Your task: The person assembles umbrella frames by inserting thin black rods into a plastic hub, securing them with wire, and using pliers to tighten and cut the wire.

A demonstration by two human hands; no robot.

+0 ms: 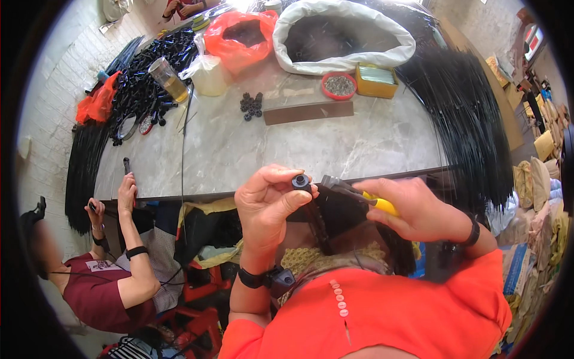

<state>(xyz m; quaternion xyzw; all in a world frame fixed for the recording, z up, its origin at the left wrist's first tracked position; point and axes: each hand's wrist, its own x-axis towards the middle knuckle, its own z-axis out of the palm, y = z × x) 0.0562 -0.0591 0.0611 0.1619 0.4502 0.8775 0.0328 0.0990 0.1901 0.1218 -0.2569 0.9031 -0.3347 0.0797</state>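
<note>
Between thumb and fingers of my left hand (263,203) is a small black round fitting (301,180), its end turned up with a pale ring round a dark centre. My right hand (412,206) is wrapped round the yellow handles of pliers (344,188). The pliers' metal jaws point at the fitting, a little apart from it on the right. Both hands are at the near edge of the table (239,155). A dark narrow shaft (320,230) runs down below the left hand; whether it joins the fitting, I cannot tell.
Long black strands (466,107) drape over the table's right side. A brown bar (308,112), a red bowl (339,86), a yellow box (376,81) and a large white sack (344,36) lie ahead. Black parts (155,72) pile up at far left. A co-worker's hand (127,191) is at left.
</note>
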